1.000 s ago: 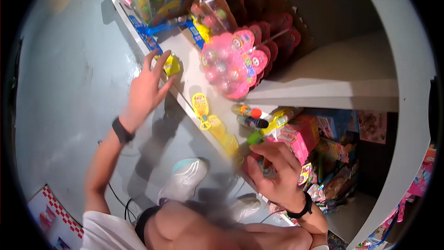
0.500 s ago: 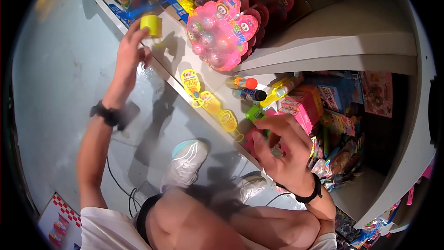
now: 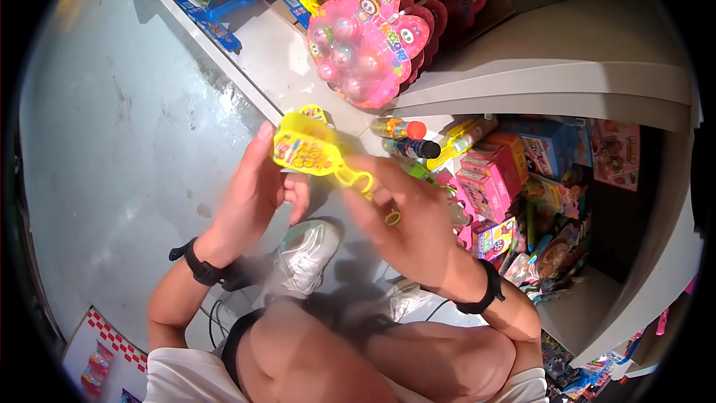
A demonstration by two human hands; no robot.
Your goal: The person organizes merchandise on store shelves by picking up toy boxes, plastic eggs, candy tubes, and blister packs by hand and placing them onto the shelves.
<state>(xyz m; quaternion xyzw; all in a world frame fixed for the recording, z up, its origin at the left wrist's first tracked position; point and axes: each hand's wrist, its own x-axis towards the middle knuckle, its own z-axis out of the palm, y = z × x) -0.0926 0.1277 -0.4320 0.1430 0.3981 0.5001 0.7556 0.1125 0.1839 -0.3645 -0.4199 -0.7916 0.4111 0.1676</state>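
Note:
Just off the shelf's front edge is a bright yellow packaged toy (image 3: 306, 155) with a printed front and a ring-shaped end. My left hand (image 3: 250, 194) grips its left end, the thumb along the edge and other fingers curled below. The fingers of my right hand (image 3: 410, 220) close at the ringed end; part of their grip is blurred. A smaller yellow ring shows under the right fingers. Behind the held toy, a printed yellow piece (image 3: 314, 113) shows partly at the shelf edge.
Pink animal-shaped packs with clear balls (image 3: 362, 52) stand on the shelf (image 3: 272, 48). Two small bottles, red-capped (image 3: 399, 129) and black-capped (image 3: 412, 148), lie nearby. Pink boxes (image 3: 483, 188) and mixed packets fill the lower right compartment. A white shoe (image 3: 309, 254) is below my hands.
My left hand has come down and right from the shelf's upper part with a yellow item. My right hand has moved left and up to meet it. The yellow pieces along the shelf edge are now mostly covered or gone.

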